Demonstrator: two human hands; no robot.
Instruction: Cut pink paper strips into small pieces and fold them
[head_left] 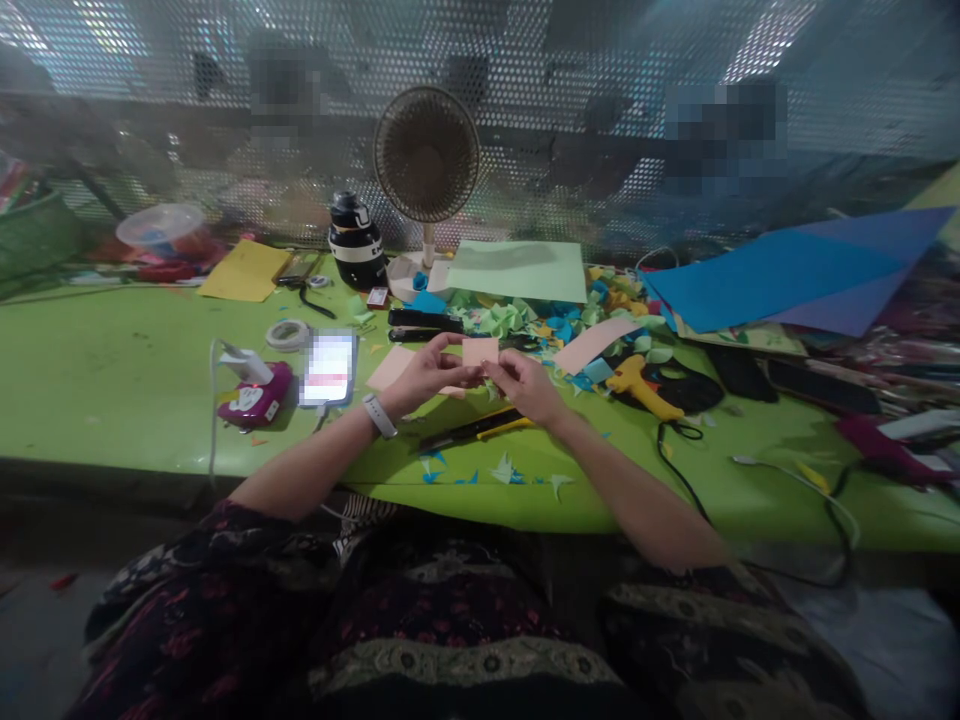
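Note:
Between my two hands, in the middle of the head view, is a small square of pink paper (pixel 480 352). My left hand (pixel 435 374) pinches its left side; a pale watch is on that wrist. The fingers of my right hand (pixel 525 382) are closed on its lower right edge. Another pink paper piece (pixel 391 367) lies on the table behind my left hand, partly covered by it. Just below the hands rests a black and yellow cutter (pixel 472 430). A longer pink strip (pixel 596 343) lies to the right, near a yellow glue gun (pixel 646 388).
On the green table (pixel 112 380) are a lit phone (pixel 328 368), a purple power adapter (pixel 255 397), a tape roll (pixel 288 335) and a black stapler (pixel 425 325). Behind stand a dark bottle (pixel 355 245) and a fan (pixel 426 155). Blue sheets (pixel 780 265) lie right; cables trail.

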